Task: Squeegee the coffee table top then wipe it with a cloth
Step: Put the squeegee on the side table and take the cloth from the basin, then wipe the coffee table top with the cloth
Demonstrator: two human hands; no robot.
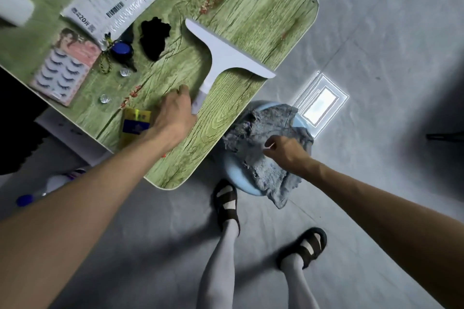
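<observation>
White squeegee (226, 57): lay flat near the table's (263, 7) right edge.
Left hand (173, 115): curled round its handle to drag it.
Right hand (286, 153): grabbed grey cloth (263, 133) on blue stool (233, 173), for wiping.

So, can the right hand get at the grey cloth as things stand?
Probably yes: the right hand is on the grey cloth, fingers curled into it. The cloth lies draped over the blue basin with nothing covering it. The left hand holds the squeegee.

We look down on a smooth grey floor (376, 32) where a bright, window-shaped reflection (320, 105) gleams near a pale blue round stool (236, 178).
</observation>
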